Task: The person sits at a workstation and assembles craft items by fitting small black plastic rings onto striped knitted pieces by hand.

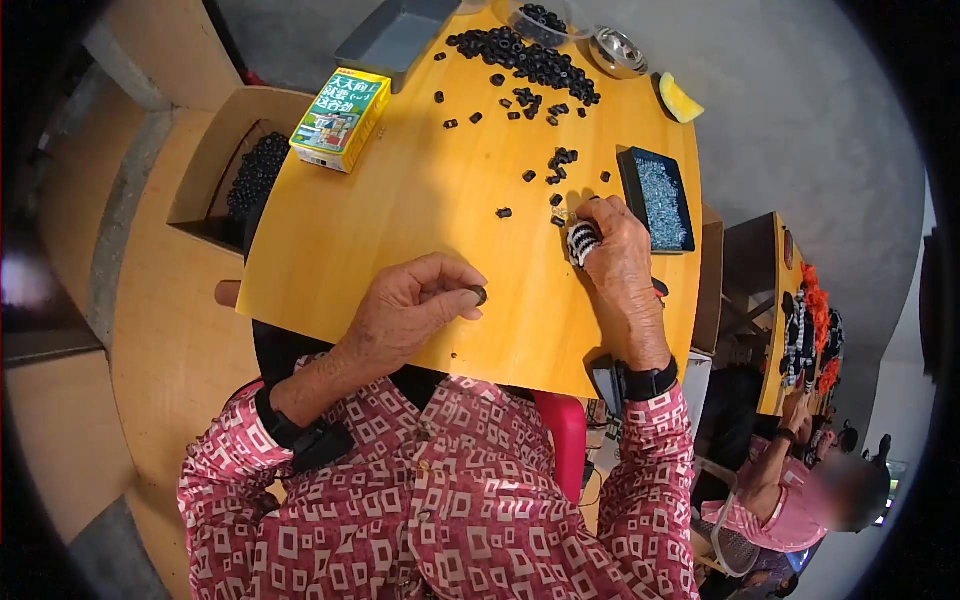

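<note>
Yellow wooden table over a grey concrete floor, seen from above. Left hand resting on the tabletop near its front edge, fingers curled in, thumb and forefinger pinched together on a small black ring. Right hand further out and to the right, closed around a black-and-white stack of rings, fingertips pressed to the table just beside a few loose pieces. Scattered black rings spread across the far half of the table, thickening into a heap near the back edge. Black tray of pale blue-grey bits just beyond the right hand. Green and yellow box at far left. Grey tray at the back.
</note>
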The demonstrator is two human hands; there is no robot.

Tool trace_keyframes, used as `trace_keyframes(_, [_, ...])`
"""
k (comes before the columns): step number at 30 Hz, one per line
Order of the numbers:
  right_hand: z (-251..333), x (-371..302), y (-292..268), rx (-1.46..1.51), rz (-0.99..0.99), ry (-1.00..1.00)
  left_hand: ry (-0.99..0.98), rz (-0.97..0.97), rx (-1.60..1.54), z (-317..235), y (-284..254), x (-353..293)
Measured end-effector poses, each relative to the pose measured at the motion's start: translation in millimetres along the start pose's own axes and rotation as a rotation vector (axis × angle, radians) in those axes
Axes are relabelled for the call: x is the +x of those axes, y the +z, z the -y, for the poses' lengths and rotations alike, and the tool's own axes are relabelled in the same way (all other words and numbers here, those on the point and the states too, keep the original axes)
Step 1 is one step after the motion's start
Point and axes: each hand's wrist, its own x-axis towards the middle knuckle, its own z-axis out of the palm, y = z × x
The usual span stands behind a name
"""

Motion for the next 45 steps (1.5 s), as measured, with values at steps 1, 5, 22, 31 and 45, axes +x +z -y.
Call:
trace_keyframes(1, [2.5, -0.2, -2.1, 0.031, 0.008, 0.019, -0.016, 0.004, 0.019, -1.1, -0.2, -0.2])
trace_keyframes(5, [3.3, -7.5, -5.7, 0.193, -0.014, 0.135, -0.033, 0.008, 0.019, -0.7, -0.2, 0.1])
trace_keyframes(22, [11.5, -42.7, -38.4, 0.517, -0.283, 0.375, -0.014, 0.007, 0.046, 1.9, 0.0, -3.5])
trace_keyframes(31, [13.2, -43.1, -30.0, 0.476, -0.095, 0.257, 0.02, 0.016, 0.033, 1.4, 0.2, -1.3])
trace_keyframes(45, [38.9, -12.5, -2.1, 0.068, 0.133, -0.096, 0.02, 0.034, 0.072, 2.1, 1.7, -1.5])
